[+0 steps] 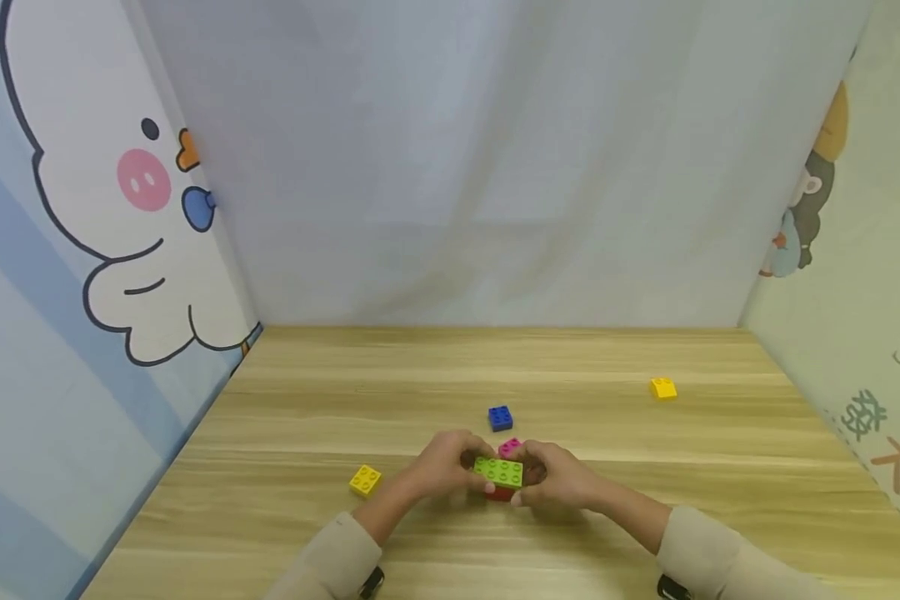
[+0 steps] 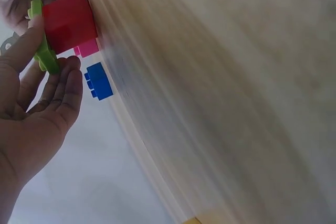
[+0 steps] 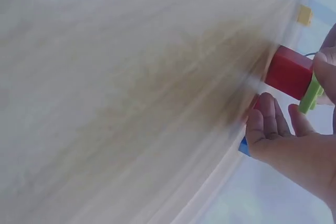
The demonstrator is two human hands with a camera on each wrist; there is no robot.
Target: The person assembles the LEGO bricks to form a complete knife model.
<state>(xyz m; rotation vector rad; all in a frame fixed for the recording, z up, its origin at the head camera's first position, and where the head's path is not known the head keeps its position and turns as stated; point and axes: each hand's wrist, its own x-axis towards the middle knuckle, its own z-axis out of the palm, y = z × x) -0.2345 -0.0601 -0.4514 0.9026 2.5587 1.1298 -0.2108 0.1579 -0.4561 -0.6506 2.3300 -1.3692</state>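
Both hands hold a lime-green eight-stud toy brick [image 1: 499, 472] between them, over a red brick [image 2: 69, 22]. My left hand [image 1: 444, 467] pinches the green brick's left end between thumb and fingers. At the other end, my right hand [image 1: 562, 477] has its thumb and index finger on the green brick. In the left wrist view the green brick lies against one face of the red brick, which is broad and smooth-sided. A pink brick [image 1: 509, 448] sits just behind, partly covered by the right fingers. Beyond it stands a small blue brick [image 1: 500, 418].
On the wooden table [image 1: 307, 392], a yellow four-stud brick [image 1: 365, 481] lies to the left of the left hand. Another yellow piece [image 1: 663, 389], with a sloped front, is at the back right. Printed cloth panels border both sides, and a pale curtain [image 1: 495, 167] hangs behind.
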